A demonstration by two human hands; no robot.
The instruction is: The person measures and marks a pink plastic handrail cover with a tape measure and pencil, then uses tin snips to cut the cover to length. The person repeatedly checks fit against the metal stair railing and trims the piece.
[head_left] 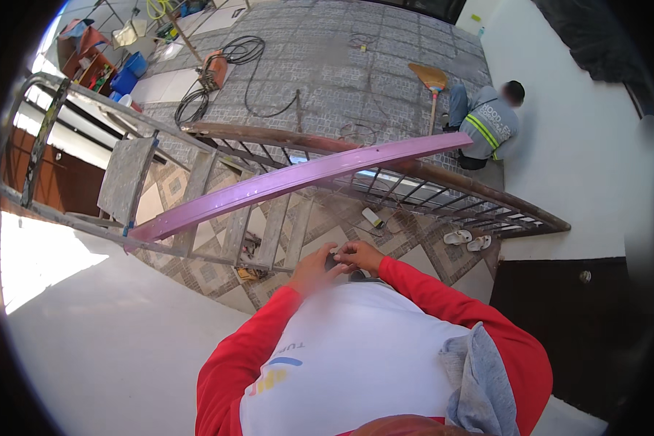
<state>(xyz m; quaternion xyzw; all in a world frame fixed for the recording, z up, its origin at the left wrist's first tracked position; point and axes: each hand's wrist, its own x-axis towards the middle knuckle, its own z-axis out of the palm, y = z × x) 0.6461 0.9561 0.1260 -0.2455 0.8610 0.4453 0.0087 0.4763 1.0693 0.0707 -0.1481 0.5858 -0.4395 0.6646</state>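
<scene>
Close in front of my waist, my left hand [314,271] is closed around a small black object [331,261], too small and covered to name. The fingers of my right hand [361,256] are bent and pinched together at the object's right side; what is between their tips cannot be made out. Beyond both hands a long pink-purple strip [298,176] lies slanted across the ladder [196,196] on the left and over the railing [269,134]. Neither hand touches the strip.
A co-worker in a grey shirt [490,123] crouches by the right wall, near a broom [430,80]. An orange machine [214,69] with black cables stands on the tiled floor beyond the railing. White slippers [466,239] lie below, left of a dark door [567,320].
</scene>
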